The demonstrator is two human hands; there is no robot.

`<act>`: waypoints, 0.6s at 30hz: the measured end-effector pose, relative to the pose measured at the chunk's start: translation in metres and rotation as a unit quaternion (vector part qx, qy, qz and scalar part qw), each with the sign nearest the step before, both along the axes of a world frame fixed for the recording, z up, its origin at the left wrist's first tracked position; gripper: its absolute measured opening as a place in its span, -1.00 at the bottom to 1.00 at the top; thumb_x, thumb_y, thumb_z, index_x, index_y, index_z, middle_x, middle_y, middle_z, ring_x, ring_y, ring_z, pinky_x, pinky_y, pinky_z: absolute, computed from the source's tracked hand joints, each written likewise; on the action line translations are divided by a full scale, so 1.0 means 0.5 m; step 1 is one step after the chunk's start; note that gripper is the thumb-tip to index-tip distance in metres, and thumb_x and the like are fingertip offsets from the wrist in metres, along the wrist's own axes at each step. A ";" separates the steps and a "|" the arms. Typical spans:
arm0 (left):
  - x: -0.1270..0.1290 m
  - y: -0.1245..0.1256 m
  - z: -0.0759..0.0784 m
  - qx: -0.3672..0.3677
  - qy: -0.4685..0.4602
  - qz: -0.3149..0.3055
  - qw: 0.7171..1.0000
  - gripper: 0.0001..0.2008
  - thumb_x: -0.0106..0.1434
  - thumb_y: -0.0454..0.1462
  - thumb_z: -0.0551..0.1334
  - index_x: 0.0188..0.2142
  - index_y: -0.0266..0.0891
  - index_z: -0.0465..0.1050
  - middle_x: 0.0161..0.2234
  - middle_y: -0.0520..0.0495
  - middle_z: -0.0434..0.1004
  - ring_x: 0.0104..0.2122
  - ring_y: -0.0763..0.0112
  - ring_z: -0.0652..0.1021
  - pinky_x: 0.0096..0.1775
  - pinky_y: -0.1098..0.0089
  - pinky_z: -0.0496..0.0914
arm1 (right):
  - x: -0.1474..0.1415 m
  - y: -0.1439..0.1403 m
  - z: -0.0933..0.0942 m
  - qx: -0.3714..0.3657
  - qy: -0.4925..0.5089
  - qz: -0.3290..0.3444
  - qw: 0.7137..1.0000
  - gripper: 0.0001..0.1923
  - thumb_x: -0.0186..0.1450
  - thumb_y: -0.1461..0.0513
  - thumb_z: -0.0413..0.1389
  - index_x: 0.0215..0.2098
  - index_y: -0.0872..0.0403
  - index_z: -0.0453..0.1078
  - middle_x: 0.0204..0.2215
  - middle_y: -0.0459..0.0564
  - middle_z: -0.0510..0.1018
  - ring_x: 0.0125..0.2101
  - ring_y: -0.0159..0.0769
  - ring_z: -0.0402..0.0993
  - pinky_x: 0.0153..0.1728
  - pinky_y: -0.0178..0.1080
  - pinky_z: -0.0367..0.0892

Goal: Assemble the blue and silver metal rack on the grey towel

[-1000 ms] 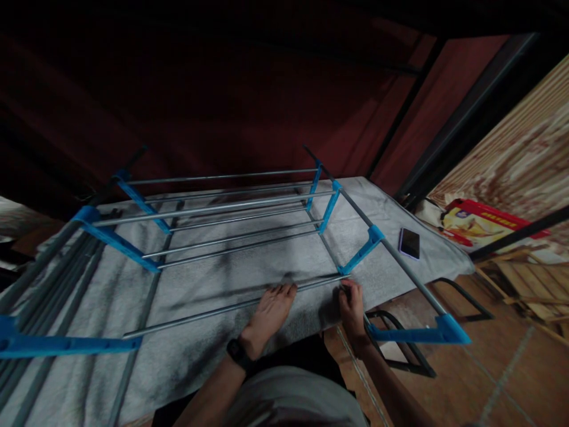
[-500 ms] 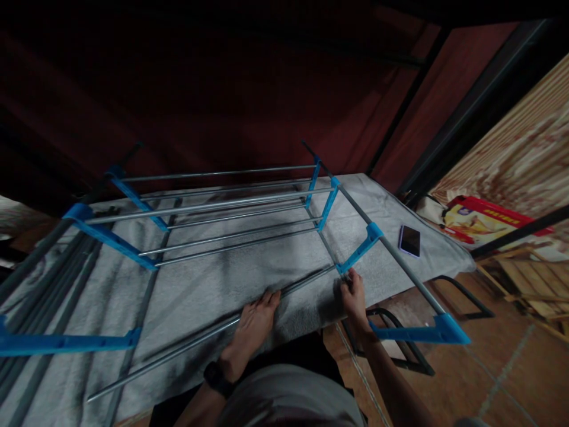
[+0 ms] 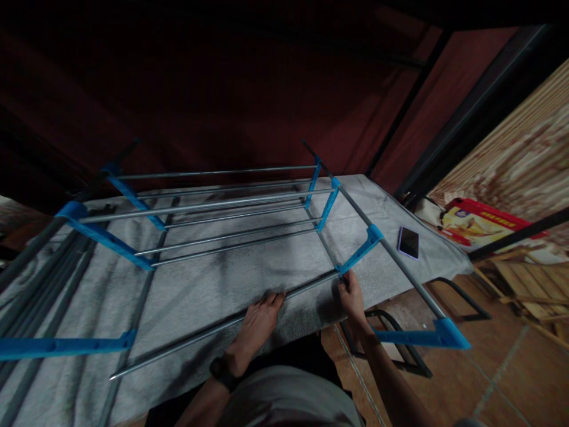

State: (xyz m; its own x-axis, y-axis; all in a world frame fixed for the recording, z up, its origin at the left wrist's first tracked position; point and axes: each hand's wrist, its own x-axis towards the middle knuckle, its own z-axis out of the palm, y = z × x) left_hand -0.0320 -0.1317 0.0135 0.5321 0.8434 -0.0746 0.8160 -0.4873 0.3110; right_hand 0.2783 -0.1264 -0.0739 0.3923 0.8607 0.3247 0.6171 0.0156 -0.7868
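My left hand [image 3: 262, 320] is closed over a thin grey metal tube [image 3: 186, 340] that lies slantwise along the near side of the frame. The tube's right end meets the lower end of a blue plastic bracket [image 3: 361, 254]; whether it is seated in a hole I cannot tell. My right hand [image 3: 353, 299] grips that lower end, its fingertips partly hidden. The tube's left end is free, over the left lower pole [image 3: 144, 290], short of another blue bracket [image 3: 66, 346]. Several crossbars [image 3: 222, 206] join the far brackets of the rack frame.
A grey cloth [image 3: 213, 290] covers the table under the frame. Loose grey tubes [image 3: 48, 284] lie bundled at left. A phone [image 3: 408, 243] rests on the cloth at right. Beyond are a red and yellow box [image 3: 482, 222], a black metal chair frame [image 3: 462, 296] and a wooden slatted piece [image 3: 533, 279].
The tube has shifted rightward, its free left end moving right and slightly up toward the near-right bracket. My left hand has moved a little right with it. My right hand stays at the bracket.
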 end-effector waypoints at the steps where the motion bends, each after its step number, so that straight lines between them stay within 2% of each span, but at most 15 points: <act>1: 0.000 0.001 -0.003 0.002 -0.004 -0.001 1.000 -0.51 0.39 -0.44 -0.10 0.24 -0.20 0.28 0.04 -0.16 0.52 0.01 0.25 0.53 -0.01 0.26 0.41 | -0.001 0.000 0.001 0.000 -0.001 0.001 1.000 -0.38 0.24 0.16 -0.01 0.27 0.09 0.20 0.11 0.21 0.43 0.06 -0.01 0.37 0.12 0.14 0.29; 18: 0.001 0.009 -0.006 0.000 -0.005 0.006 1.000 -0.51 0.40 -0.44 -0.09 0.24 -0.17 0.28 0.02 -0.15 0.53 -0.04 0.26 0.55 -0.07 0.30 0.41 | -0.003 0.000 0.009 -0.010 -0.004 0.004 1.000 -0.39 0.22 0.19 -0.02 0.25 0.08 0.18 0.06 0.18 0.43 0.04 -0.06 0.37 0.11 0.09 0.29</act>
State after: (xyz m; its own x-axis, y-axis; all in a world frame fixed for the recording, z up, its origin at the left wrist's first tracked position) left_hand -0.0317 -0.1270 0.0103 0.5222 0.8500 -0.0691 0.8187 -0.4769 0.3199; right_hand 0.2770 -0.1263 -0.0692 0.3823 0.8704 0.3103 0.6240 0.0045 -0.7814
